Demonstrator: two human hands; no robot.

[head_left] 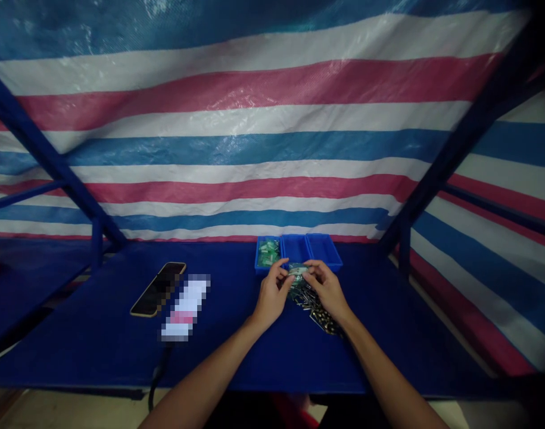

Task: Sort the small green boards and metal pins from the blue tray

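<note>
A small clear, greenish plastic bag (298, 270) is pinched between my two hands, low over the blue tabletop. At its left side, my left hand (272, 293) has thumb and fingers closed on the edge. My right hand (328, 289) grips the opposite side in the same way. What the bag contains is too small to make out. Just below and partly behind my right hand lies a loose pile of small, thin metal pieces (319, 313), some silvery and some brass-coloured, like screws or pins. Beyond my hands stands a blue bin (256, 262) with several green-tinted packets in it.
Two more blue bins (324, 266) adjoin the first one on its right. On the left of the blue table (236, 357) lie a dark phone (159, 290) and a blurred-out bright device (186, 308) with a black cable (153, 384). Blue frame bars (451, 149) and striped sheeting (254, 143) surround the table.
</note>
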